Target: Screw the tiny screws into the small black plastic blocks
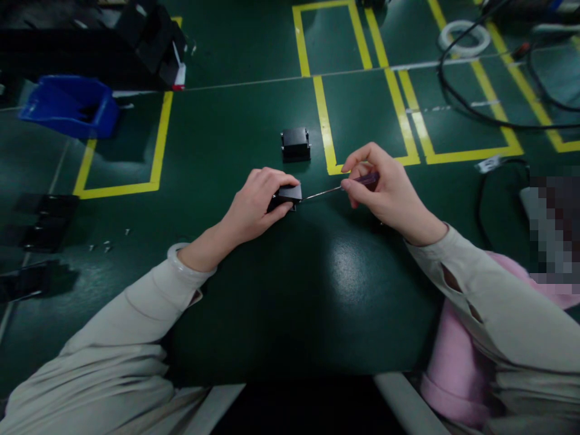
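My left hand [263,202] grips a small black block-shaped part [290,193] against the green table, thumb in front and fingers over the top. In my right hand [380,184] is a screwdriver with a dark handle [366,179], pinched between thumb and fingers. Its thin metal shaft [324,193] points left, and the tip meets the right side of the black part or lies just beside it; I cannot tell which. Just beyond my hands stands a second black part [296,144] with small screws at its sides.
Several loose screws [107,246] lie on the left near more black parts [49,223]. A blue bin [72,107] sits at the back left beside a dark rack [90,48]. Toward the back right are a roll of white tape [464,38] and a black cable [480,115].
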Demonstrator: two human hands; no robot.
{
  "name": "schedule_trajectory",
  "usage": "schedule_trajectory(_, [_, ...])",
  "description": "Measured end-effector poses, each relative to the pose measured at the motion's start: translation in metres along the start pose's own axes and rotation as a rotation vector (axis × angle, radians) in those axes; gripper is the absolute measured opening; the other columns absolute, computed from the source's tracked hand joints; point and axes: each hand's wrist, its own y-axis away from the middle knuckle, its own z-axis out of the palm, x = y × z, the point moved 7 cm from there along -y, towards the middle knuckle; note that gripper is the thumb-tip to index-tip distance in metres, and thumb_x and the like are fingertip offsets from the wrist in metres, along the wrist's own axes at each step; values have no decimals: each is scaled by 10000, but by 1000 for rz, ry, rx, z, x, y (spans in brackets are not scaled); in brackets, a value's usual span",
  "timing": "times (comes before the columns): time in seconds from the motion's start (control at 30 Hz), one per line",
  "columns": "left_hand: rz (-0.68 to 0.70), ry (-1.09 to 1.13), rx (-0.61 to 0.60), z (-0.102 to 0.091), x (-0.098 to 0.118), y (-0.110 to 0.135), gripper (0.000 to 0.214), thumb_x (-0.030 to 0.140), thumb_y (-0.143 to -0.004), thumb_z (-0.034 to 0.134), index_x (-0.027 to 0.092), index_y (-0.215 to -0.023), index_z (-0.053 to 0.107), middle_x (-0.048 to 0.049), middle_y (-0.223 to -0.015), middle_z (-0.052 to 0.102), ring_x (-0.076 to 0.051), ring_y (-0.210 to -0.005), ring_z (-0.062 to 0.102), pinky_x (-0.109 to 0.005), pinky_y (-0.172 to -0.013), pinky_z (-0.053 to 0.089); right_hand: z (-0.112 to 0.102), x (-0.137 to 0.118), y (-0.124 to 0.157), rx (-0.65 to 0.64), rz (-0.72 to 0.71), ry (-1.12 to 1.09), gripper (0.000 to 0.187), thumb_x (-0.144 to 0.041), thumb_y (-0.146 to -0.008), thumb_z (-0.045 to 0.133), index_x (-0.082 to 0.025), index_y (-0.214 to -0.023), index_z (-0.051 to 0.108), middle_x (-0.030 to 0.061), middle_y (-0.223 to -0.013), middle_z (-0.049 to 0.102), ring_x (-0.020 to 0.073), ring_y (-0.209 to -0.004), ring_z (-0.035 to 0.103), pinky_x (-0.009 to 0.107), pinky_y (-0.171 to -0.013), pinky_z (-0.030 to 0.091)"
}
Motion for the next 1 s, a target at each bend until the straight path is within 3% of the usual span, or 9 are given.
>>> schedule_trajectory(0.2, [0,-1,-3,1,0,0,331,263,-962,544,205,-1288,535,-95,-1284,615,-278,-1184,552,-457,-1011,434,2,3,0,-21,24,-27,134,-318,-951,652,-250,-958,537,-83,-585,508,98,-486,525,267,-478,391])
schedule_trajectory(0.4, [-3,-1,-3,0,0,0,329,254,-963,544,202,-1287,533,-95,-1286,613,-276,-1185,550,-455,-1010,433,1,1,0,-3,-1,-16,191,-313,-914,708,-256,-981,539,-82,-605,516,105,-508,545,283,-514,427])
schedule_trajectory(0.6, [-10,-6,-12,1,0,0,326,258,-965,540,207,-1287,530,-97,-1288,613,-278,-1186,552,-462,-1010,432,3,4,0,-37,27,-62,111,-302,-970,625,-256,-973,524,-93,-571,498,97,-470,522,267,-470,379])
schedule_trajectory(0.77, [-6,-5,-8,1,0,0,330,255,-967,547,201,-1292,532,-98,-1285,614,-276,-1182,551,-456,-999,437,1,1,0,-16,-2,-20,166,-234,-924,678,-256,-989,527,-92,-589,499,104,-499,539,286,-519,414])
schedule_trajectory(1.0, [4,-8,1,1,0,0,321,256,-972,545,199,-1288,538,-98,-1283,618,-273,-1176,557,-452,-1001,439,3,3,0,-18,20,-52,184,-336,-942,681,-257,-981,519,-88,-601,513,102,-494,538,278,-501,407])
